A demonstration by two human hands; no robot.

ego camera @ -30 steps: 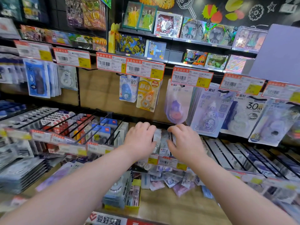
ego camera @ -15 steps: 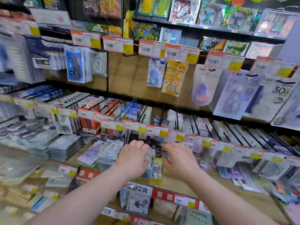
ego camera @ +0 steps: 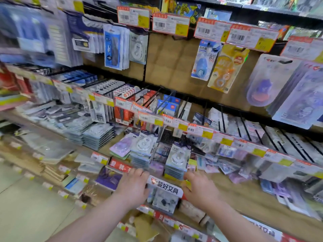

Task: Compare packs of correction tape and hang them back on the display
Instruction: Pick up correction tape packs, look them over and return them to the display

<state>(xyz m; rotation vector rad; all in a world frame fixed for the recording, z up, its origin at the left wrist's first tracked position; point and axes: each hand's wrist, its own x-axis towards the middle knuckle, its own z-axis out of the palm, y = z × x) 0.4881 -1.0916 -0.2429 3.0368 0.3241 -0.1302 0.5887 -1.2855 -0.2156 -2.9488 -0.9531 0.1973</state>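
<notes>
Reaching forward with both arms, you face the display (ego camera: 167, 63), a brown-backed wall hung with stationery on black pegs. Much of the view is blurred, most of all on the left. A wooden shelf (ego camera: 244, 194) runs across below the pegs, littered with loose packs on the right.

High on the right hang a purple pack (ego camera: 264, 81), a yellow pack (ego camera: 225, 67) and a blue pack (ego camera: 203, 62), side by side under a row of red-edged price tags (ego camera: 170, 23).

The correction tape sits on the shelf just beyond your fingers. It is in two stacks of clear-fronted packs leaning back, the left stack (ego camera: 144, 147) and the right stack (ego camera: 177, 159). A lilac pack (ego camera: 121, 147) lies against the left stack.

A white sign (ego camera: 167, 187) with black characters is fixed to the shelf's front edge, between your hands.

Your left hand (ego camera: 134, 187) is at the shelf lip below the left stack, fingers loosely bent and holding nothing. Your right hand (ego camera: 200, 188) is below the right stack, also loosely bent and empty. Its fingertips are near the stack's bottom corner, but the blur hides whether they touch it.
</notes>
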